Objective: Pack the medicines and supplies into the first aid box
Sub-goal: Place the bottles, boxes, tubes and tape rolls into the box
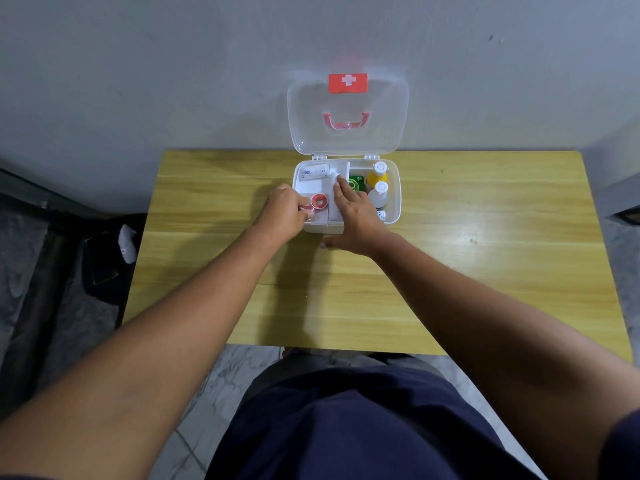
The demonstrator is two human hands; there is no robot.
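Observation:
The white first aid box (394, 188) stands open at the back of the wooden table, its clear lid (348, 133) upright against the wall. A white inner tray (341, 169) covers its left half and holds a white packet (313, 172) and a red tape roll (317, 201). My left hand (284, 212) is closed on a second red tape roll (307, 212) at the tray's front left. My right hand (355, 213) lies flat on the tray's right edge. In the right half stand a yellow bottle (378, 174), a white bottle (379, 195) and a green item (356, 184).
The table (485, 271) butts against a grey wall. A dark bag (107, 265) with a white object on it sits on the floor to the left. My dark shorts fill the bottom of the view.

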